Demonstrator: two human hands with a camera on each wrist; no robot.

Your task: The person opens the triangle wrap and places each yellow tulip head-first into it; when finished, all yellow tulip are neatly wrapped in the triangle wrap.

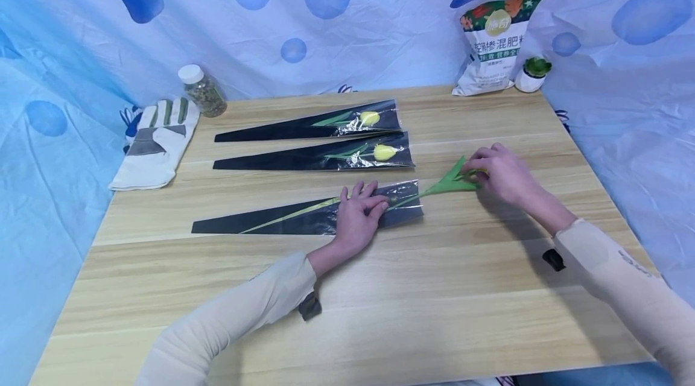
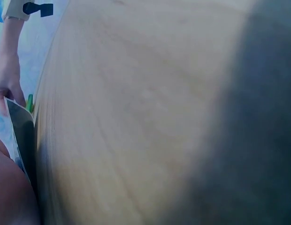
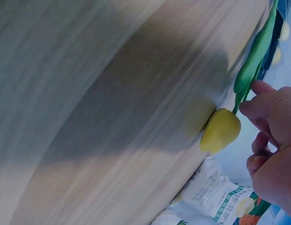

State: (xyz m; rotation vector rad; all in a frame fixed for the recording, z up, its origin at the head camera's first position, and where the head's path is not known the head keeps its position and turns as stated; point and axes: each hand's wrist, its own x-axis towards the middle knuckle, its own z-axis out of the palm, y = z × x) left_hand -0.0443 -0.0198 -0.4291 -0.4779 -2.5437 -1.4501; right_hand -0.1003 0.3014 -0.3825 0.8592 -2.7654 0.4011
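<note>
Nearest me lies a long tapered black flower sleeve (image 1: pixel 222 224) with a clear front. My left hand (image 1: pixel 356 217) rests over its wide end, thumb and forefinger pinching the film by the mouth. An artificial tulip has its stem inside that sleeve, with green leaves (image 1: pixel 449 183) outside to the right. My right hand (image 1: pixel 502 175) pinches the tulip stem just below the bloom. In the right wrist view the yellow bloom (image 3: pixel 221 130) hangs beside the fingertips; in the head view the hand mostly covers it. The left wrist view barely shows the left hand (image 2: pixel 14 192).
Two more black sleeves, each with a yellow tulip (image 1: pixel 385 152) inside, lie farther back. White-and-grey gloves (image 1: pixel 157 145) and a lidded jar (image 1: pixel 205 93) are at the back left. A fertilizer bag (image 1: pixel 496 48) and a small potted succulent (image 1: pixel 532 75) stand at the back right.
</note>
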